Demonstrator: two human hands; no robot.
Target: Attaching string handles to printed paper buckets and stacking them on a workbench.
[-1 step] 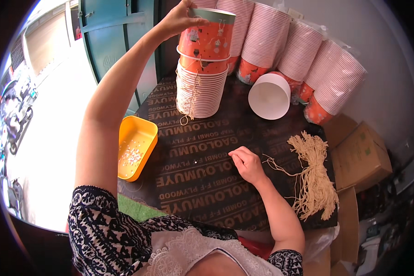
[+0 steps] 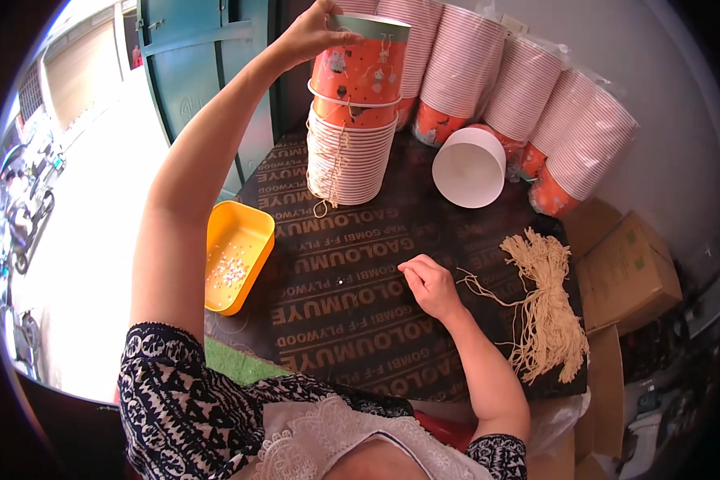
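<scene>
My left hand (image 2: 316, 34) reaches far forward and grips the rim of an orange paper bucket (image 2: 357, 70) with a green band and small printed figures. That bucket sits upright on top of a tall nested stack of paper buckets (image 2: 352, 156). Pale strings hang down the stack's front, one looping onto the table. Closer to me, my right hand (image 2: 430, 286) rests on the dark tabletop, fingers curled closed. Whatever its fingers may hold is hidden. To its right lies a bundle of beige strings (image 2: 546, 308), a few loose strands trailing toward my wrist.
At the left table edge stands a yellow tray (image 2: 256, 264) holding small pale bits. A white-lined bucket (image 2: 468, 170) lies on its side. Behind it, plastic-wrapped bucket stacks (image 2: 460, 60) line the wall. A cardboard box (image 2: 632, 268) stands off the right edge, a teal door (image 2: 204, 72) beyond the left.
</scene>
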